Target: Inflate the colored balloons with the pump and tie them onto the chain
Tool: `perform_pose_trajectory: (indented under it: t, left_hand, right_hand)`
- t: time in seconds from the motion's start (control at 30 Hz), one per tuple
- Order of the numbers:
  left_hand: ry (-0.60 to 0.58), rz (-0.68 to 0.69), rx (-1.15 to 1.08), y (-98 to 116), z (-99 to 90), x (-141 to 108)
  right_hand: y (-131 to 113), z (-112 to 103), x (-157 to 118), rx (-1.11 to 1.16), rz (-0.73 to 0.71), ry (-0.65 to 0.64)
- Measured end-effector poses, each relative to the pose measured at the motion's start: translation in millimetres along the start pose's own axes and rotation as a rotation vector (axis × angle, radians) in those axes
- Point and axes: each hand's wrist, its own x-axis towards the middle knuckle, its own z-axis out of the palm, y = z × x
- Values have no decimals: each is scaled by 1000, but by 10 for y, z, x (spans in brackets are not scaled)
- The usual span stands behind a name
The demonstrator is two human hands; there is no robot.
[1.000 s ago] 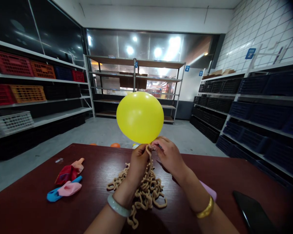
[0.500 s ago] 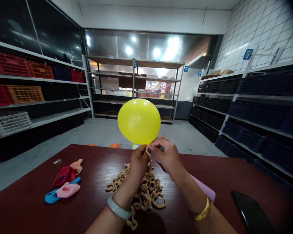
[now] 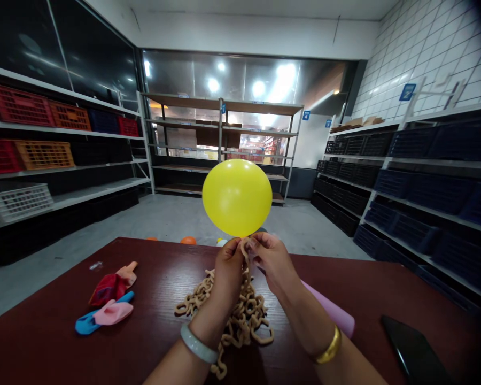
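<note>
An inflated yellow balloon [image 3: 237, 197] stands upright over the table, its neck down at my fingertips. My left hand [image 3: 229, 267] pinches at the balloon's neck together with the end of a tan, fuzzy cord [image 3: 246, 256]. Close against it, my right hand [image 3: 274, 259] has thumb and fingers pinched on the cord and neck. The exact spot where cord meets balloon is partly hidden by my fingers. Below my hands the rest of the cord lies in a curly heap [image 3: 250, 310] on the table, partly behind my left forearm.
Uninflated balloons in red [image 3: 107, 289], blue [image 3: 87, 323] and pink [image 3: 113, 313] lie on the table [image 3: 156, 342] at left. A pink cylinder [image 3: 332, 310] and a black phone [image 3: 411, 345] are at right. Beyond the table edge an orange balloon [image 3: 188, 240] shows on the floor.
The balloon has shifted right and slightly up above my hands. My right fingers have drawn in closer around the neck and cord. My left hand keeps its pinch.
</note>
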Motion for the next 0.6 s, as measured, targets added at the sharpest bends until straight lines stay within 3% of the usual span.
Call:
perform_pose_trajectory:
  t: [0.17,0.3,0.5,0.6]
  left_hand:
    - [37,90,43,4,-13,-5]
    - [27,132,92,-62,24,-18]
    - [66,62,-6,-134,41,47]
    - [22,42,45,-155,33,57]
  right_hand:
    - [-92,24,-45,196,118,-47]
    - [-71,-12,-9,326,106,-49]
    - [41,-88,97,327,140,-89]
    - [101,-117,151,274,132,-10]
